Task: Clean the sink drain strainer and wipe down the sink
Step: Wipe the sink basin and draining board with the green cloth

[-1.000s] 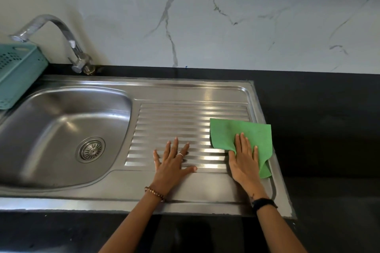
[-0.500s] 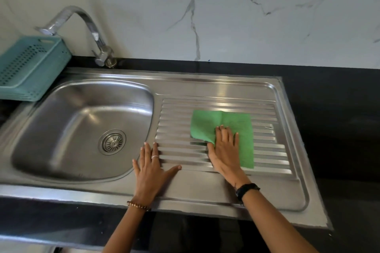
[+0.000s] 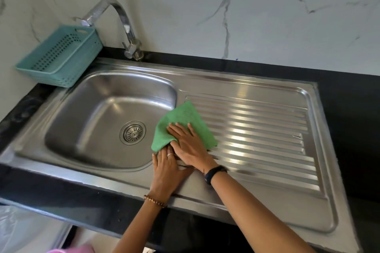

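The right hand (image 3: 188, 144) is pressing flat on the green cloth (image 3: 183, 124), fingers straight and slightly spread; this grip is a flat press, not a pinch. The left hand (image 3: 167, 172) is lying flat on the steel just beside it, fingers straight, with its fingertips touching the cloth's near edge.

The cloth is lying on the ridge between the basin and the ribbed drainboard (image 3: 257, 135), one corner hanging over the basin edge. The drain strainer (image 3: 132, 132) is sitting in its seat at the bottom of the sink (image 3: 86, 121), apart from the cloth.

Judged from this, the wiping step is in hand. For a good pass:
- Keep the palm loading the cloth evenly, so no fold is riding up.
- Run strokes along the ribs, not across them, so the cloth reaches the grooves.
- Keep the bracing hand clear of the stroke path.

A curved faucet (image 3: 123, 24) and a teal basket (image 3: 61, 57) are standing at the back of the black tabletop (image 3: 349, 109).
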Demonstrator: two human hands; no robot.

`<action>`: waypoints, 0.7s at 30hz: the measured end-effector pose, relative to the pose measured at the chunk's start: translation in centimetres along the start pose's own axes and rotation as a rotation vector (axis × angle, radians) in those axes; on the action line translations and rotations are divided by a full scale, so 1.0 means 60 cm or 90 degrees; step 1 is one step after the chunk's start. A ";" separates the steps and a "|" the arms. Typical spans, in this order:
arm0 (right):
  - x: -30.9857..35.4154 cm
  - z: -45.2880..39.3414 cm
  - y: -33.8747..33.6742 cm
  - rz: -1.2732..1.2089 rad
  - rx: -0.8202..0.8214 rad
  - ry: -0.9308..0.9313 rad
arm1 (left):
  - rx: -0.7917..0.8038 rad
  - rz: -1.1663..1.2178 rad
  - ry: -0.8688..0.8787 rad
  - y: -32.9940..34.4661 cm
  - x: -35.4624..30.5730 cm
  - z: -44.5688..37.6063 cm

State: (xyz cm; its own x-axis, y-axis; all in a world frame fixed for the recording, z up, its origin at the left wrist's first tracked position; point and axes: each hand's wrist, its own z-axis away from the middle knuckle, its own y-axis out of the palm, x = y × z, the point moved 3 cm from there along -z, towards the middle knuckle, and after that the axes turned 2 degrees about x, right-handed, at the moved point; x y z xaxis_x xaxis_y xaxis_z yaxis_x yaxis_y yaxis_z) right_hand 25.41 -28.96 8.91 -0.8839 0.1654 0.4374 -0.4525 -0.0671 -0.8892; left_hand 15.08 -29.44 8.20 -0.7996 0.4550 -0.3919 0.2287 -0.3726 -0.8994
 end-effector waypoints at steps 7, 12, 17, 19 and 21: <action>-0.125 0.134 -0.038 -0.025 -0.084 0.124 | 0.034 -0.033 0.095 0.012 -0.044 0.002; -0.217 0.230 -0.079 -0.081 -0.147 0.222 | 0.122 -0.073 0.217 0.056 -0.136 0.010; -0.290 0.328 -0.101 -0.053 -0.177 0.345 | 0.156 -0.118 0.213 0.074 -0.160 0.014; -0.297 0.351 -0.103 -0.049 -0.183 0.396 | 0.158 -0.114 0.226 0.071 -0.157 0.017; -0.287 0.366 -0.098 -0.062 -0.194 0.437 | 0.168 -0.103 0.233 0.069 -0.156 0.018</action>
State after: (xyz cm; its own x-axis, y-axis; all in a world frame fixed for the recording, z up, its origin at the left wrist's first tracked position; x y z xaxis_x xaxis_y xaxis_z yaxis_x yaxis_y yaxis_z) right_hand 40.72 -53.04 9.52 -0.5244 0.7392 0.4225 -0.3838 0.2377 -0.8923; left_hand 22.92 -36.13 8.34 -0.5542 0.7617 -0.3357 -0.0690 -0.4440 -0.8934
